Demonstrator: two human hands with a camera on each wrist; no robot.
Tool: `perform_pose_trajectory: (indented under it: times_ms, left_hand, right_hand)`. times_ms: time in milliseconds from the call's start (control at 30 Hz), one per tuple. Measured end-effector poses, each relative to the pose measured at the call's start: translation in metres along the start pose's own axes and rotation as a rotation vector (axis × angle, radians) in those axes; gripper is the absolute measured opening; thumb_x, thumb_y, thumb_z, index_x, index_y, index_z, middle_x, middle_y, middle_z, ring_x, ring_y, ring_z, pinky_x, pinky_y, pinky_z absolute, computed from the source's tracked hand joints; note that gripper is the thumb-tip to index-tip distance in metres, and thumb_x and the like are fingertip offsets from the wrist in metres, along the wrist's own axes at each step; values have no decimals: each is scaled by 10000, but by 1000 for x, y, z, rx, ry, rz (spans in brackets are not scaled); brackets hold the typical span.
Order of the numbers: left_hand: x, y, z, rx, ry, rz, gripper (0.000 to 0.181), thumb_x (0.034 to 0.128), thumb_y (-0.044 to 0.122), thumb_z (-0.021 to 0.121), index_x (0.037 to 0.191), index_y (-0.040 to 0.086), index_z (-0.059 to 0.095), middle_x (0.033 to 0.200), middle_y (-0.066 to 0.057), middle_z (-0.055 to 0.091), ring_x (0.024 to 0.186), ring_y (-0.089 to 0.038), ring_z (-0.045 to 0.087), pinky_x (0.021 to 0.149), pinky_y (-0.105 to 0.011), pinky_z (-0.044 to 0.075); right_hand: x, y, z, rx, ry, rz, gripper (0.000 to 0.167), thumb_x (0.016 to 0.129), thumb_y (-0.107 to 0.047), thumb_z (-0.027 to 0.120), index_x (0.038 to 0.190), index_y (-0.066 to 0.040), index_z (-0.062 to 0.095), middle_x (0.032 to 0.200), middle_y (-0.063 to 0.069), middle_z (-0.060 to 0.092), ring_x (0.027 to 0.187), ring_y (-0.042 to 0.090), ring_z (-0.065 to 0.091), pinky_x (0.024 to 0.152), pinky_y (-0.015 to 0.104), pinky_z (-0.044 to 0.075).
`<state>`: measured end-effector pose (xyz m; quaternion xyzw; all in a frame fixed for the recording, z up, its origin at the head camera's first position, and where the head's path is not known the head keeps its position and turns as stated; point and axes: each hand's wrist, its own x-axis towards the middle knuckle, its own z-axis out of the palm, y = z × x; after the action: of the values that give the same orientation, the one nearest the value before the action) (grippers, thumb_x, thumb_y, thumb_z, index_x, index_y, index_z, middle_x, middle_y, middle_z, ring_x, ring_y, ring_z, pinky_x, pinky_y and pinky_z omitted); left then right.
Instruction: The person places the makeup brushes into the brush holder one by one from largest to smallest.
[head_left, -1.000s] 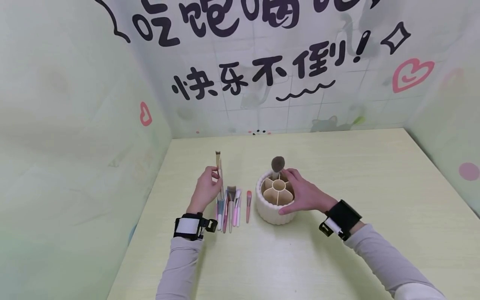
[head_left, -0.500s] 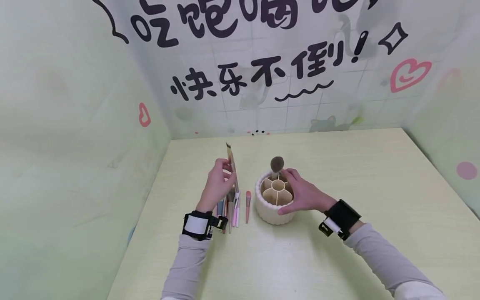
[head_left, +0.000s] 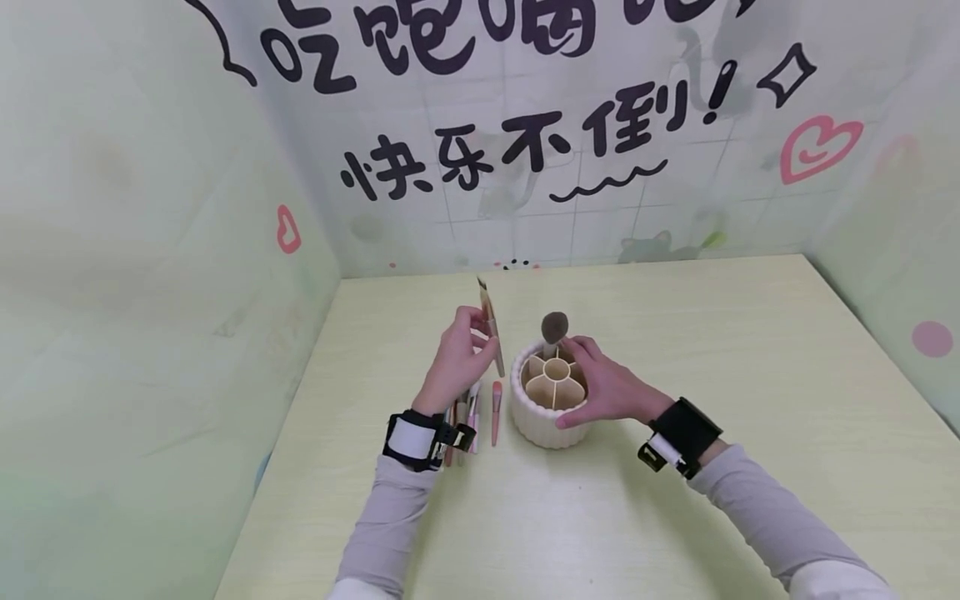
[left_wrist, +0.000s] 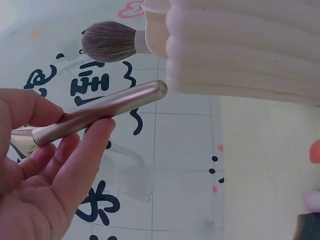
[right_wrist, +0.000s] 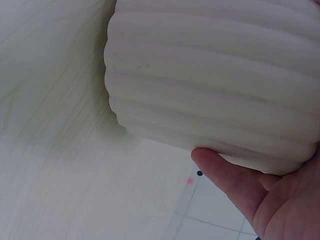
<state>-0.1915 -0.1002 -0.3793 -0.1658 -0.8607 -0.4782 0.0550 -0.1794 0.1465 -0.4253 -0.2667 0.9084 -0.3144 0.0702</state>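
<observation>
Bench (head_left: 690,358): pale wood grain, lettered wall (head_left: 480,225) behind.
Left hand (head_left: 456,358): fingertips nearly together, pinching a metallic brush (left_wrist: 100,112) left of the ribbed holder (head_left: 550,427).
Right hand (head_left: 611,387): thumb and fingers spread wide, gripping the holder's right side.
Holder compartments (head_left: 542,392): fluffy brush (head_left: 555,327) upright on the far side.
Coral brush (head_left: 496,417): lying left of the holder.

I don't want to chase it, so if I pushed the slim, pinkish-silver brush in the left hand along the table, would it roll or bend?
The slim, pinkish-silver brush might roll, since its handle looks rounded. It could be slippery, because the surface looks smooth and glossy. The handle is probably stiff: it sticks out straight from the left hand.
</observation>
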Motion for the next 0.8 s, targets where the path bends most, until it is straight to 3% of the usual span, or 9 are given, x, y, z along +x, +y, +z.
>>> perform_pose_trajectory:
  times_ms: [500,800]
  left_hand:
    - [10,15,20,-58,-73,31,292,853,72,533,1107,15,401,1000,-117,552,835,-213,584,677,-268,512]
    - [10,14,29,-64,-85,19,284,849,71,529,1100,23,406,1010,-113,553,851,-217,584,645,-247,516]
  right_hand:
    - [-1,-2,-1,0,5,-1,1214,550,-621,744,1445,-70,138,1416,128,221,1077,267,506,817,422,474]
    - [-1,-2,0,0,8,-2,1202,557,-593,757,1445,-71,138,1417,129,218,1074,265,509,810,416,477]
